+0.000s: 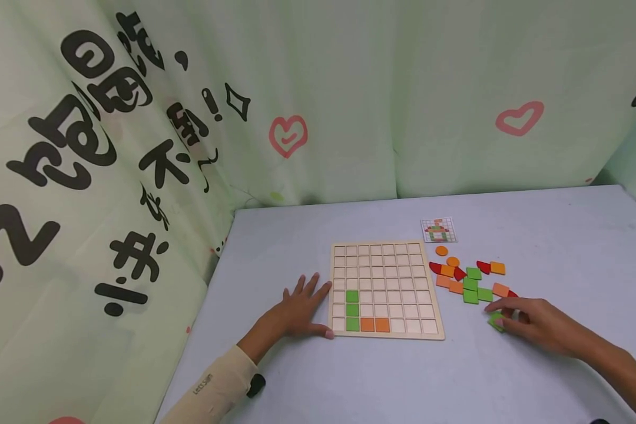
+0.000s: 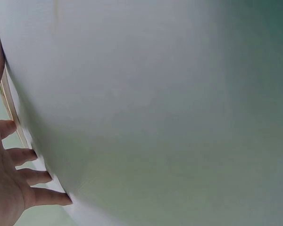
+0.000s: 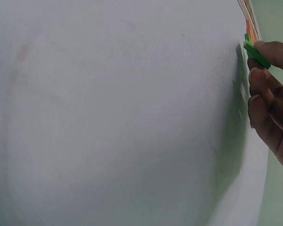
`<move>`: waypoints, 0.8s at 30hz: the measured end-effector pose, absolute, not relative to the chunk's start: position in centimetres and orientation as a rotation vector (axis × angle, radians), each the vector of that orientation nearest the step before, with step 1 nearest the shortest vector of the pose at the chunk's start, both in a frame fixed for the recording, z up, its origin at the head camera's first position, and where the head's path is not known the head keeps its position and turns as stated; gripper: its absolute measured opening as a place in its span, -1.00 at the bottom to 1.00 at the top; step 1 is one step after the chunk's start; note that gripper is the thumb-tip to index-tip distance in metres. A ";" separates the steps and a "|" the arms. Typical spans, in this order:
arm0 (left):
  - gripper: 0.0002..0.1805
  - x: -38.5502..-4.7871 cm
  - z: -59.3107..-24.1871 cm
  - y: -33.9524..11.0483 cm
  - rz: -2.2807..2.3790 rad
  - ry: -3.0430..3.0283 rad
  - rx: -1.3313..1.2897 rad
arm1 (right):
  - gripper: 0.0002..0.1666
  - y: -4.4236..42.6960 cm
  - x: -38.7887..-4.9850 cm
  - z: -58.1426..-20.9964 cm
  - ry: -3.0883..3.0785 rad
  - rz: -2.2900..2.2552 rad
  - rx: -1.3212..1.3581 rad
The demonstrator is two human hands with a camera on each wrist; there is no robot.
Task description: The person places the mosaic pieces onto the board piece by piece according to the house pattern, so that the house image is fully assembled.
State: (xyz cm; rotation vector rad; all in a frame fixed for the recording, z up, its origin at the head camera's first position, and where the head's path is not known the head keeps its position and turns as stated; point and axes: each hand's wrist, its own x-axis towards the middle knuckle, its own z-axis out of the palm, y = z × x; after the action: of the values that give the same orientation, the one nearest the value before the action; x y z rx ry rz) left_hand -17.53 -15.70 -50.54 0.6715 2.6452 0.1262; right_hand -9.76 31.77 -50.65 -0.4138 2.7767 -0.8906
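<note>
A wooden grid board (image 1: pixel 397 288) lies on the table, with green square tiles (image 1: pixel 352 310) stacked up one column and two orange tiles (image 1: pixel 374 325) beside the bottom one. Against the board's left edge rests my left hand (image 1: pixel 303 309), fingers spread. In the left wrist view its fingers (image 2: pixel 35 176) are straight along the edge. My right hand (image 1: pixel 535 323) pinches a green square tile (image 3: pixel 257 55) between thumb and fingertips, to the right of the board. The remaining fingers are loosely bent below the tile.
Loose green tiles (image 1: pixel 470 288), orange squares (image 1: pixel 443 281), red pieces (image 1: pixel 483 267) and orange discs (image 1: pixel 441 251) lie right of the board. A small pattern card (image 1: pixel 439 230) sits behind them. A printed curtain (image 1: pixel 344 106) hangs along the table's far edge.
</note>
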 end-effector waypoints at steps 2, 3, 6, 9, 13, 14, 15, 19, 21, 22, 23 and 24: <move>0.25 -17.5 -50.5 -15.6 0.132 2.645 0.669 | -0.70 31.6 -9.8 -50.6 2.766 -0.893 -0.402; 0.25 -17.4 -50.5 -15.6 0.136 2.645 0.668 | -0.69 31.4 -9.9 -50.5 2.755 -0.893 -0.392; 0.24 -17.4 -50.5 -15.5 0.145 2.644 0.665 | -0.65 30.9 -10.0 -50.4 2.718 -0.919 -0.363; 0.24 -17.2 -50.7 -15.5 0.148 2.638 0.656 | -0.61 30.3 -10.0 -50.2 2.680 -0.969 -0.360; 0.24 -17.1 -51.0 -15.6 0.142 2.634 0.654 | -0.59 29.6 -10.0 -50.2 2.635 -1.030 -0.400; 0.25 -17.1 -51.0 -15.6 0.134 2.636 0.656 | -0.58 29.5 -10.1 -50.3 2.623 -1.040 -0.409; 0.25 -17.1 -51.1 -15.6 0.127 2.638 0.659 | -0.57 29.3 -10.1 -50.3 2.611 -1.047 -0.415; 0.26 -17.3 -50.9 -15.7 0.113 2.641 0.672 | -0.54 28.7 -10.3 -50.1 2.575 -1.070 -0.425; 0.26 -17.4 -50.7 -15.7 0.112 2.640 0.679 | -0.53 28.5 -10.4 -50.0 2.559 -1.084 -0.429; 0.25 -17.5 -50.7 -15.7 0.112 2.639 0.681 | -0.53 28.3 -10.5 -49.9 2.553 -1.090 -0.433; 0.25 -17.5 -50.6 -15.7 0.115 2.638 0.680 | -0.52 28.2 -10.5 -49.9 2.547 -1.097 -0.438; 0.25 -17.5 -50.5 -15.7 0.119 2.639 0.679 | -0.52 28.0 -10.5 -49.8 2.541 -1.101 -0.441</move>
State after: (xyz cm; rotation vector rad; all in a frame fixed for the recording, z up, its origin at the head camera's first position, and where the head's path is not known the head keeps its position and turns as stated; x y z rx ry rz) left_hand -17.49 -15.70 -50.55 0.6793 2.6387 0.1190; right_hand -10.55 28.03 -49.83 -0.4414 2.5411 -1.1006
